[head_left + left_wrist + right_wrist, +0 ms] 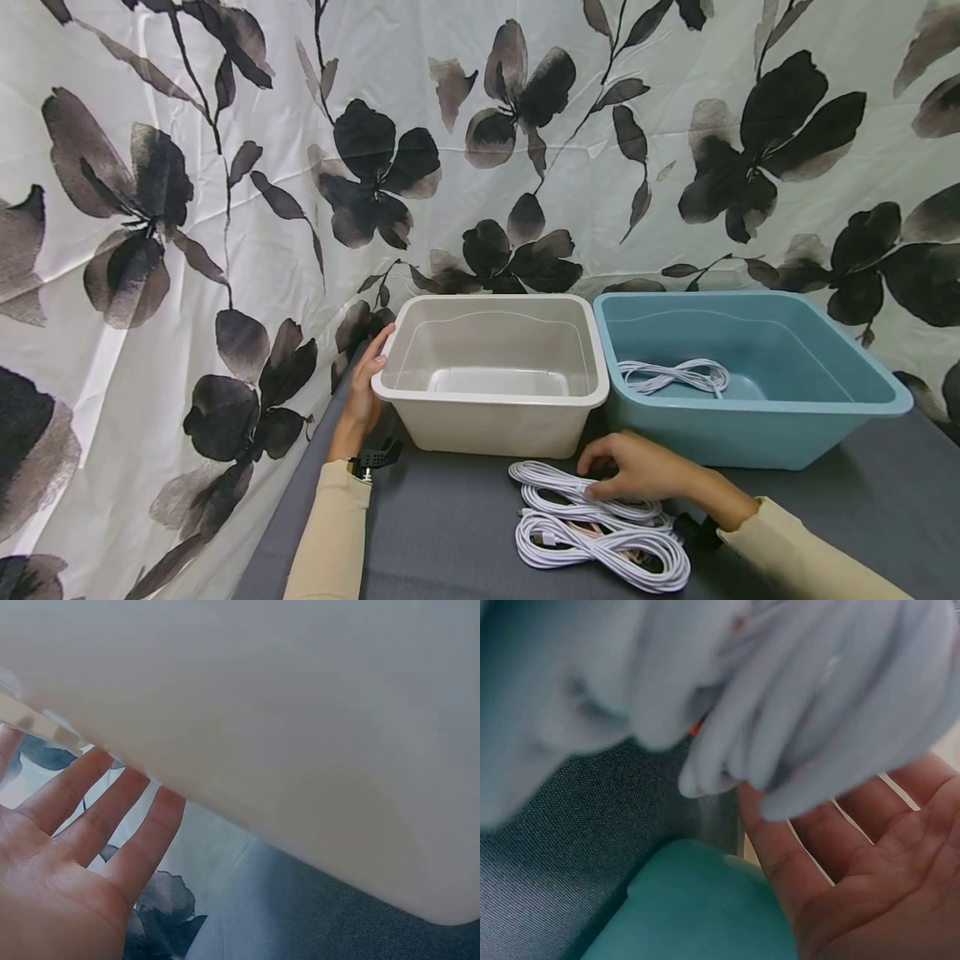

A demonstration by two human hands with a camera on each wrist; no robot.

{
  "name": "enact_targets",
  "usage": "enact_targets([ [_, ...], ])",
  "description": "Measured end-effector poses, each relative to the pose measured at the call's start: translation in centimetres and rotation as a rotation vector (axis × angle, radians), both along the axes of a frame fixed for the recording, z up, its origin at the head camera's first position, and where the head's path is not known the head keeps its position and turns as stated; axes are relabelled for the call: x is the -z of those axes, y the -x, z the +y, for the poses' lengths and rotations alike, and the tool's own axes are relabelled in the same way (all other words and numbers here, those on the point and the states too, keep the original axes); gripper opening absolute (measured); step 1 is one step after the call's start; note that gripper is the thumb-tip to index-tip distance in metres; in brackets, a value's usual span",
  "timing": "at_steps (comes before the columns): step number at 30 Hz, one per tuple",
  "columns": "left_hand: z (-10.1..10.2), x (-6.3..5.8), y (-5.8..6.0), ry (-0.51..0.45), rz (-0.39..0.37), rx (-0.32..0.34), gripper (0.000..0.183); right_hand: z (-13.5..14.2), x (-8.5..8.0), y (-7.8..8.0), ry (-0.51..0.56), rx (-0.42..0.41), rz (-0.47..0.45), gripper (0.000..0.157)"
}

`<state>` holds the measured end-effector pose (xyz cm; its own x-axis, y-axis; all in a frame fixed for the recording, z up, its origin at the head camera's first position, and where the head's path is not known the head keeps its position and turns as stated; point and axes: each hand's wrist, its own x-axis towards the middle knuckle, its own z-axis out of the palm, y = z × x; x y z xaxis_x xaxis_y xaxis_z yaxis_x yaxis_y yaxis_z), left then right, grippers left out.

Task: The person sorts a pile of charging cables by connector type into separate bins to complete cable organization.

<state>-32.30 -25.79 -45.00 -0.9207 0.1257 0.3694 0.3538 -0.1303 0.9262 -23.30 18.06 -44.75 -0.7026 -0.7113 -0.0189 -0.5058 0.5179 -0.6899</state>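
My left hand [365,392] rests against the left side of a beige plastic bin [491,429]. In the left wrist view its fingers [142,836] are spread and nearly straight along the bin's wall. Bundled white cables [600,562] lie on the table in front of the bins. Over the rear bundle [551,479] is my right hand [648,468], with thumb and forefinger apart and the thumb at the loops. The right wrist view shows its loosely extended fingers [780,859] partly hidden behind white cable loops [825,697].
To the right of the beige bin stands a blue bin [750,437], holding one white cable bundle [675,377]. Both bins sit on a grey cloth-covered table [442,525]. A floral curtain [450,192] hangs directly behind them and along the left.
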Motion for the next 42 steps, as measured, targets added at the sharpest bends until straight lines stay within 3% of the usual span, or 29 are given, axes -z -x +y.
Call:
enact_targets([
  [5,0.1,0.1,0.0,-0.008,0.0,0.011,0.063,-0.2,0.4,0.1,-0.005,-0.026,0.025,0.02],
  [15,0.0,0.2,0.0,0.002,0.008,0.0,0.063,-0.6,0.9,0.1,-0.044,-0.043,0.052,0.026],
  [26,0.1,0.3,0.2,0.007,0.013,-0.007,0.063,-0.8,0.5,-0.2,-0.06,0.043,0.114,0.012],
  [32,0.1,0.1,0.0,0.004,0.009,-0.006,0.063,-0.4,0.0,-0.5,-0.023,0.045,0.131,0.014],
  [42,0.2,0.0,0.0,0.003,0.008,-0.009,0.063,0.3,-0.4,-0.8,0.073,0.024,0.077,0.017],
])
